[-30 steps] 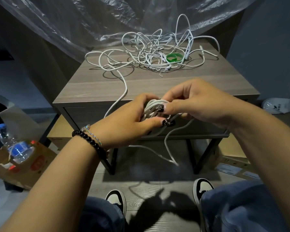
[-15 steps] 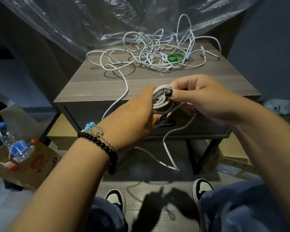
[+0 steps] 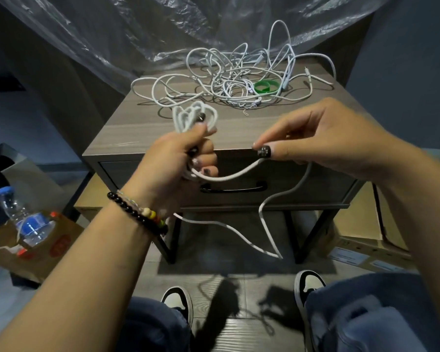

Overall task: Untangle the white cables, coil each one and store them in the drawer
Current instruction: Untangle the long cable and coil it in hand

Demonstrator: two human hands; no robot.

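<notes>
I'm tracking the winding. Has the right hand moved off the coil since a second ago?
Yes. The right hand has pulled away to the right of the coil, now pinching the cable above the drawer handle.

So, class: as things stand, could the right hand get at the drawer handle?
Probably not yet. The drawer handle lies in the open just below the right hand, but that hand pinches the white cable running to the coil in the left hand; it must let go first.

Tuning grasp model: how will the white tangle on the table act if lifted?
Likely floppy: the cable in the right hand sags. The cable pile probably lifts as one clump, loops interlocked. Probably light; the green band may snag along.
</notes>
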